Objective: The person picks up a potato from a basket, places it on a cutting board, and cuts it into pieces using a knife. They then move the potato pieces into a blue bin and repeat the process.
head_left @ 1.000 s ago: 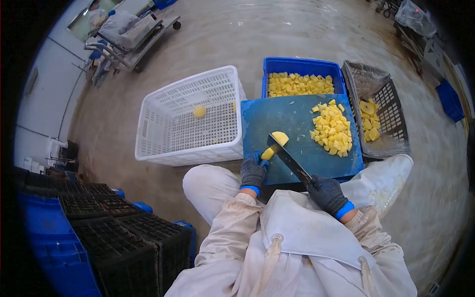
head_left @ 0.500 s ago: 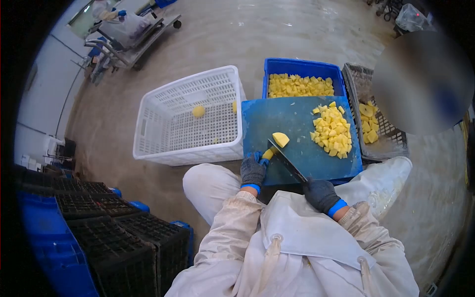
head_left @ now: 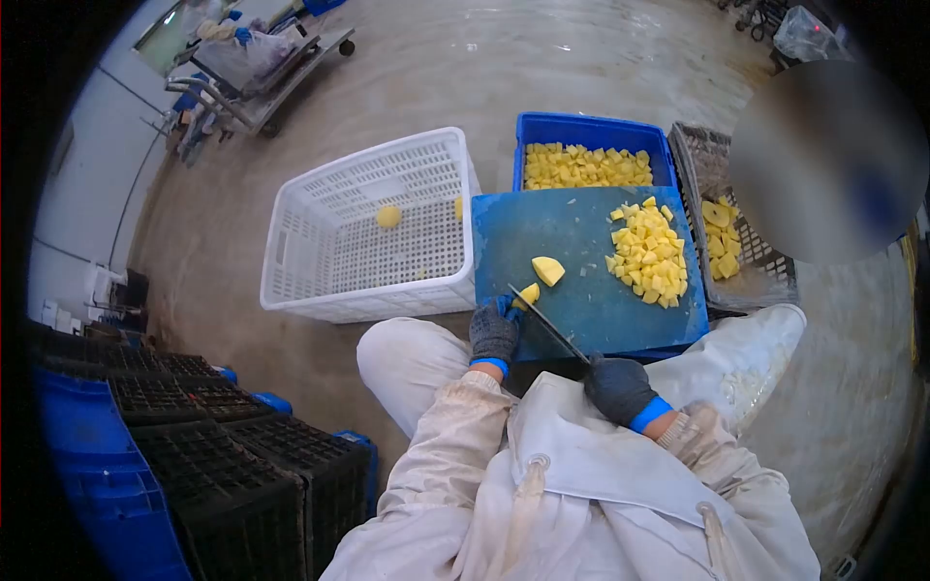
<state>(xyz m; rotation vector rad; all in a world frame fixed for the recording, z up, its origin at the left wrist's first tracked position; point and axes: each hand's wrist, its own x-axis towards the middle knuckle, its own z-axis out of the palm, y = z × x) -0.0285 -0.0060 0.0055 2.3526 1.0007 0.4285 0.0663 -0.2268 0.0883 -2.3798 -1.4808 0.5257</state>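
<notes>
My left hand (head_left: 495, 331), in a dark glove with a blue cuff, is closed on a potato piece (head_left: 526, 296) at the left edge of the blue cutting board (head_left: 572, 223). My right hand (head_left: 623, 389), gloved alike, grips the handle of a knife (head_left: 550, 325). The blade slants up and left, its tip end at the held piece. Just beyond lies a larger peeled potato chunk (head_left: 548, 270), cut side showing. A heap of yellow potato cubes (head_left: 647, 254) covers the board's right side. The fingertips of my left hand are partly hidden.
Left of the board stands a white slatted crate (head_left: 291, 218) with a few potatoes. Behind the board is a blue bin (head_left: 593, 122) of cubes. A dark crate (head_left: 775, 281) with potato pieces stands right. Black crates (head_left: 242, 504) are stacked at lower left; a cart (head_left: 257, 107) stands farther back.
The knife has shifted slightly left and now appears edge-on at the held piece. My right hand moved a little left with it. My left hand has barely moved.
</notes>
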